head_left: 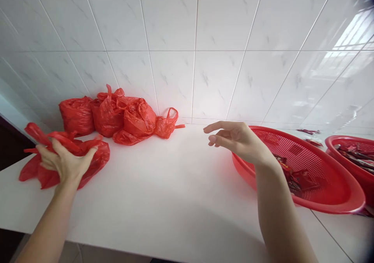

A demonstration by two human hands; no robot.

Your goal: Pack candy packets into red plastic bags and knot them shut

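Observation:
My left hand (66, 161) is over a crumpled red plastic bag (101, 156) at the left of the white counter. Its fingers and thumb grip the bag's upper part; what the bag contains is hidden. My right hand (235, 138) hovers above the counter beside the left rim of a large red plastic basket (344, 202), fingers slightly curled and apart, with nothing in them. Small dark and red wrapped packets (305, 181) lie at the bottom of this basket, partly covered by my right forearm.
Against the tiled wall (172, 25) stand several filled red plastic bags (108, 117), with a smaller one (166, 126) at their right end. A second red basket (331, 142) holding wrapped packets is at the far right. A few loose packets (314, 142) lie behind the baskets.

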